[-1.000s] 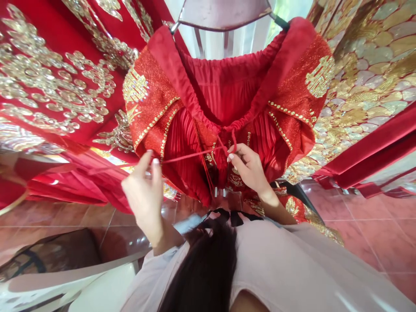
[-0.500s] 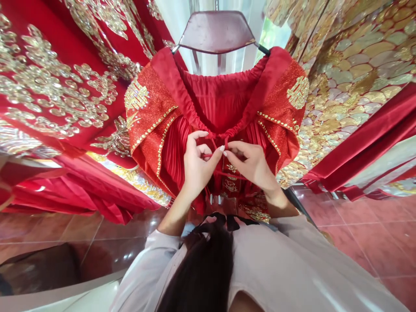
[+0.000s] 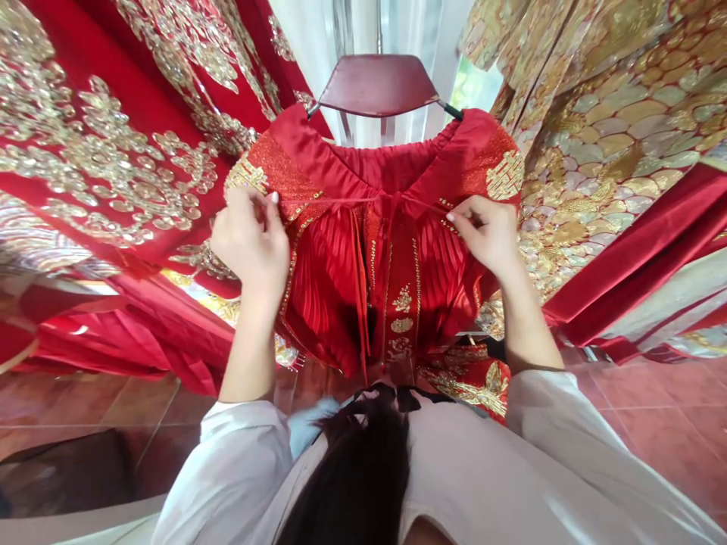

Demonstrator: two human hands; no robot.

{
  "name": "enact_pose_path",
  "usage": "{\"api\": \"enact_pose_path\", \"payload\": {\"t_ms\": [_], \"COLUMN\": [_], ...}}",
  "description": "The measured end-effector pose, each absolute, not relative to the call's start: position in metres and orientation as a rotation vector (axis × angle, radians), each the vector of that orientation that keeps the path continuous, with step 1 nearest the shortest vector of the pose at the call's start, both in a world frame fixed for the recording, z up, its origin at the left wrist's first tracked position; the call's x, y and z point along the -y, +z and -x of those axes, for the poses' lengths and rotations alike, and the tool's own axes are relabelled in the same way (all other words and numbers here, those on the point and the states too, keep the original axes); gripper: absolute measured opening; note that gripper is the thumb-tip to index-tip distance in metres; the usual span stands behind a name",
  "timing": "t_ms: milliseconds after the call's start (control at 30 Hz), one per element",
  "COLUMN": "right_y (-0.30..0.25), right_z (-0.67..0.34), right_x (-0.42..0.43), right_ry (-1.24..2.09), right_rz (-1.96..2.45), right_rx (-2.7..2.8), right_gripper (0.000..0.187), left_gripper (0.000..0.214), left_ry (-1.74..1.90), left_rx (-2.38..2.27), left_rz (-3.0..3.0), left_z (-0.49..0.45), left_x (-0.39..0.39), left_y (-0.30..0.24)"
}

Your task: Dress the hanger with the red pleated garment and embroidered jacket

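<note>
A red pleated skirt [image 3: 341,265] with gold trim hangs in front of me from a dark red hanger [image 3: 379,85]. A thin red drawstring [image 3: 363,200] runs taut across its waistband. My left hand [image 3: 251,241] pinches the string's left end beside the sequinned left panel. My right hand [image 3: 484,231] pinches the right end next to the gold emblem [image 3: 504,174]. Both hands are closed and held wide apart at waistband height.
Red garments with heavy gold embroidery [image 3: 107,159] hang at the left. A gold scale-patterned robe [image 3: 613,129] hangs at the right. Reddish floor tiles [image 3: 653,409] lie below, and a pale curtain [image 3: 363,30] hangs behind the hanger.
Half a second ago both hands met at the knot in the middle of the waistband. They have since moved apart, pulling the drawstring ends out sideways and tight. The skirt's waist opening has drawn shut.
</note>
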State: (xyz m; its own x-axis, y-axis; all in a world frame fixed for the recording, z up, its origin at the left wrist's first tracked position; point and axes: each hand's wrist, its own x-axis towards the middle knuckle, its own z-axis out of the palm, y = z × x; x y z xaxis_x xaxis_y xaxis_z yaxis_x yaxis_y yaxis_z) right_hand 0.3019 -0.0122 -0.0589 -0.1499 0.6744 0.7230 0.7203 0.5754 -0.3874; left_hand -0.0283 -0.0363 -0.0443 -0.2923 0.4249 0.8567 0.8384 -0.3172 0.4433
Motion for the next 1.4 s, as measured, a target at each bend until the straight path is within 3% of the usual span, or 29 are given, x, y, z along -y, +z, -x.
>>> {"api": "enact_pose_path", "payload": {"t_ms": [167,300,467,600,767,933,1000,1267,1400], "right_y": [-0.064,-0.063,-0.057,-0.052,-0.044,-0.043,-0.044,-0.021,-0.006], "right_z": [-0.265,-0.240,-0.225,-0.218,-0.227,-0.224,-0.218,-0.253,-0.266], "right_x": [0.014,0.023,0.029,0.021,0.016,0.019,0.017,-0.007,-0.004], "right_ry": [-0.267,-0.270,-0.279,-0.285,0.015,0.639,0.721,0.333,0.219], "right_rz": [1.296,1.360,1.327,1.308,1.059,0.824,0.796,0.864,1.027], "right_rx": [1.934,1.786,1.804,1.915,1.902,1.731,1.595,1.565,1.733], "right_gripper": [0.010,0.014,0.022,0.016,0.011,0.006,0.005,0.020,0.017], "left_gripper": [0.029,0.045,0.028,0.016,0.020,0.008,0.010,0.026,0.016], "left_ry": [-1.524,-1.537,-1.376,-1.344,-1.843,-2.006,-2.055,-1.987,-1.822], "left_rx": [1.430,1.408,1.450,1.457,1.452,1.323,1.255,1.033,1.061], "left_rz": [1.800,2.128,2.200,2.284,2.575,2.493,2.502,2.453,2.599], "left_z": [-0.015,-0.043,-0.054,-0.054,-0.047,-0.051,-0.053,-0.007,0.005], "left_x": [0.024,0.006,0.003,0.014,0.021,0.035,0.037,-0.009,0.003], "left_y": [-0.068,-0.085,-0.086,-0.073,-0.058,-0.043,-0.038,-0.012,0.002]}}
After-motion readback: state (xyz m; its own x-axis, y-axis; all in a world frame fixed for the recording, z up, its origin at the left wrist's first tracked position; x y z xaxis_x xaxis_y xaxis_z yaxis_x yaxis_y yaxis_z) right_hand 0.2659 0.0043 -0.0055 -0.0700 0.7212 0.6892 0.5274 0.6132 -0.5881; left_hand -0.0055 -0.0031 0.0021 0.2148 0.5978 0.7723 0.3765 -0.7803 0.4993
